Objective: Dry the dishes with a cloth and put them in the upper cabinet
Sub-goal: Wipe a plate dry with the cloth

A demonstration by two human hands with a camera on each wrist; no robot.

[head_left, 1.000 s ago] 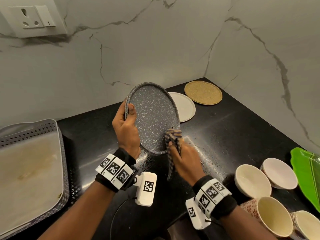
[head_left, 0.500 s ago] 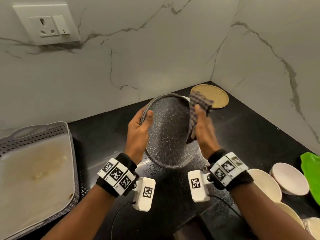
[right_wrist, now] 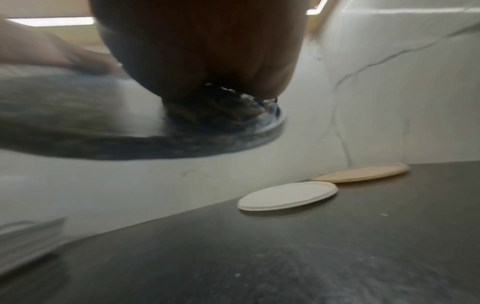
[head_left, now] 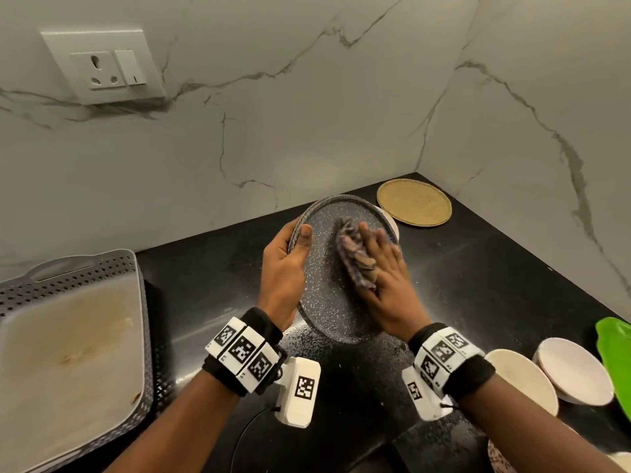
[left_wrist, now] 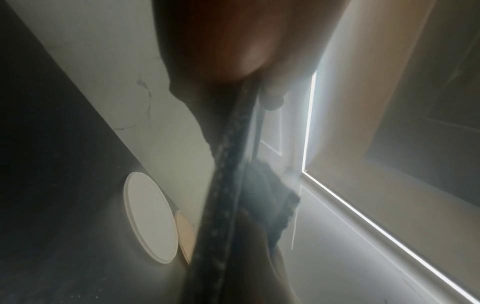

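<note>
Head view, nearest me: my left hand (head_left: 282,268) grips the speckled grey plate (head_left: 327,302) by its left rim, thumb on the face, tilted above the black counter (head_left: 478,268). My right hand (head_left: 386,285), fingers flat, presses the bunched checked cloth (head_left: 353,257) against it. Pressing hard could, I judge, lever the plate out of that one-sided grip and onto the white plate (right_wrist: 287,195) lying beyond. I see no readable writing, only wristband marker squares.

A home kitchen: black countertop (head_left: 478,268), marble-look wall (head_left: 307,114), bowls (head_left: 573,370).
</note>
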